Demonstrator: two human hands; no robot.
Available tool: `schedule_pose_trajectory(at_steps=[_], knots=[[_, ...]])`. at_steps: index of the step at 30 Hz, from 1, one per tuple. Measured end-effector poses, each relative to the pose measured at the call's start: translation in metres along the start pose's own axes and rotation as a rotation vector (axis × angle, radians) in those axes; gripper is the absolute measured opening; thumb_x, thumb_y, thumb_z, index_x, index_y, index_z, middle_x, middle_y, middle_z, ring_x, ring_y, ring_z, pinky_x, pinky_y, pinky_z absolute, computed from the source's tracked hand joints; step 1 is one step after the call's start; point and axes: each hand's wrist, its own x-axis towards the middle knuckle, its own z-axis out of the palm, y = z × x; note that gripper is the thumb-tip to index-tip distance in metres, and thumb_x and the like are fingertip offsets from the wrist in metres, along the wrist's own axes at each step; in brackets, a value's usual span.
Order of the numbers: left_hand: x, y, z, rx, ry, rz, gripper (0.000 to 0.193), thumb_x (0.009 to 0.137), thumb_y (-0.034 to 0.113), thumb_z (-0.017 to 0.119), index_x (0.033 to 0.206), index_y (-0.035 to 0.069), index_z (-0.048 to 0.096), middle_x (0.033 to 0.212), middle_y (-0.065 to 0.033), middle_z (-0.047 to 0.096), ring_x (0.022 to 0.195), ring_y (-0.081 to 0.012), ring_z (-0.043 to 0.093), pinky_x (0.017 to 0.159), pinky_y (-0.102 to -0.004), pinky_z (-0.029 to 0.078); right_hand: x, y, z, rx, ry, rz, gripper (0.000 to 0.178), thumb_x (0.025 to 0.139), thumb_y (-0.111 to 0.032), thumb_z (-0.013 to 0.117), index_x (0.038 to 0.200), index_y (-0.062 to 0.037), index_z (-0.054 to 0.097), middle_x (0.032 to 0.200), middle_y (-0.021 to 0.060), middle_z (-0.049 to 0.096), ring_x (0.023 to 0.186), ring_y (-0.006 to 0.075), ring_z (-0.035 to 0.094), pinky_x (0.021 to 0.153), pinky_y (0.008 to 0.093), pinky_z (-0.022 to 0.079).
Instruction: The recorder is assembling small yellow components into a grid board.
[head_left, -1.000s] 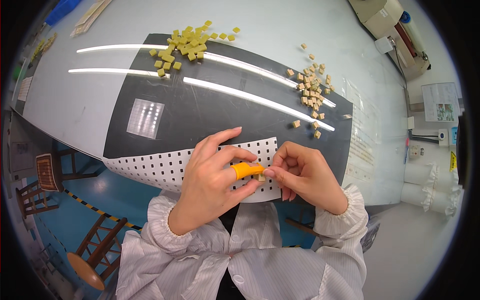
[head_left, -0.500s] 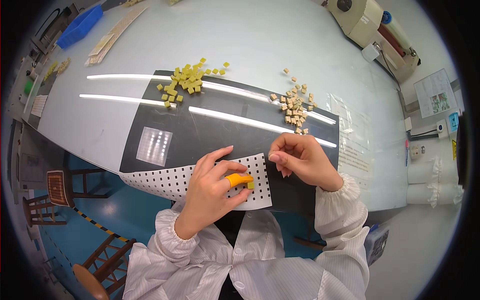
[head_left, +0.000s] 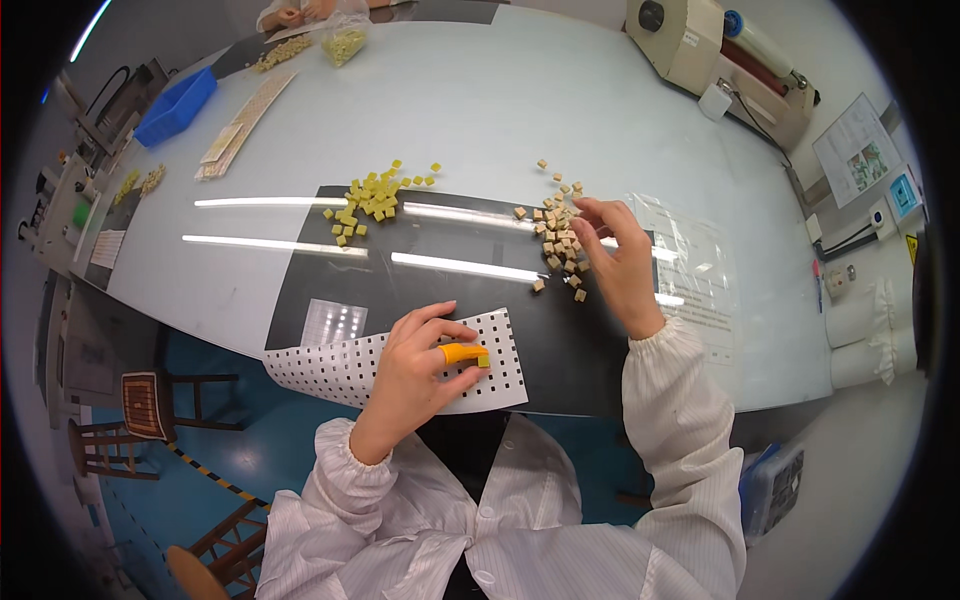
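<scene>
My left hand (head_left: pixel 412 365), with an orange cover on the index finger, pinches a small yellow-green cube (head_left: pixel 484 362) between index finger and thumb. It rests over a white sheet (head_left: pixel 508 345) patterned with small black squares, which lies at the table's near edge and curls up at its left. My right hand (head_left: pixel 622 262) reaches to the heap of small tan cubes (head_left: pixel 551 238), its thumb and index fingertips apart at the heap's right side. Whether a cube touches those fingertips is hard to see. A heap of yellow-green cubes (head_left: pixel 374 194) lies farther left.
Under the sheet is a dark mat (head_left: pixel 450 290) on the grey table, with a clear gridded plastic piece (head_left: pixel 333 322). A printed transparent sheet (head_left: pixel 695 270) lies right. Farther off are a blue tray (head_left: pixel 178 108), a bag of cubes (head_left: pixel 343 45), a machine (head_left: pixel 690 40) and another person's hands (head_left: pixel 300 12).
My right hand has moved forward from beside the sheet to the tan cubes, and its fingers have parted. My left hand keeps its pinch on the yellow-green cube. The whole view has shifted.
</scene>
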Motion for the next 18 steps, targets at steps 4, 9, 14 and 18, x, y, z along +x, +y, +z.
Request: schedule_pose_trajectory(at_steps=[4,9,14,18], knots=[[0.008,-0.002,-0.005,0.056,-0.018,0.024,0.018,0.07,0.014,0.082,0.085,0.007,0.076,0.099,-0.0022,0.068,0.116,-0.0298,0.058,0.099,-0.0437,0.043,-0.01,-0.009,0.019,-0.232,-0.195,-0.341,0.046,0.082,-0.01,0.075,0.126,-0.0126,0.062,0.124,0.0117,0.054,0.11,0.0286,0.057,0.092,0.0375,0.049],[0.012,-0.008,-0.006,0.05,-0.06,0.096,0.021,0.071,0.012,0.081,0.09,0.005,0.074,0.101,-0.0043,0.068,0.116,-0.0292,0.058,0.098,-0.0417,0.044,0.0,0.009,0.044,-0.538,-0.393,-0.596,0.037,0.091,-0.024,0.065,0.128,-0.0209,0.062,0.142,0.0047,0.049,0.139,0.0302,0.036,0.115,0.0498,0.026],[0.011,0.001,-0.016,-0.076,-0.006,0.08,0.021,0.072,0.009,0.08,0.091,0.005,0.075,0.103,-0.0048,0.069,0.118,-0.029,0.058,0.099,-0.0404,0.045,0.032,0.029,0.034,-0.684,-0.341,-0.537,0.032,0.094,-0.018,0.059,0.126,-0.0165,0.064,0.137,0.0044,0.056,0.141,0.0292,0.034,0.117,0.0517,0.022],[0.006,-0.003,-0.047,-0.123,0.108,0.038,0.023,0.07,0.005,0.081,0.093,0.005,0.075,0.106,-0.0049,0.07,0.118,-0.0289,0.058,0.098,-0.0399,0.047,0.012,-0.007,0.045,-0.48,-0.211,-0.653,0.05,0.081,-0.004,0.07,0.129,-0.01,0.059,0.135,0.0116,0.055,0.134,0.0333,0.045,0.111,0.0489,0.035]])
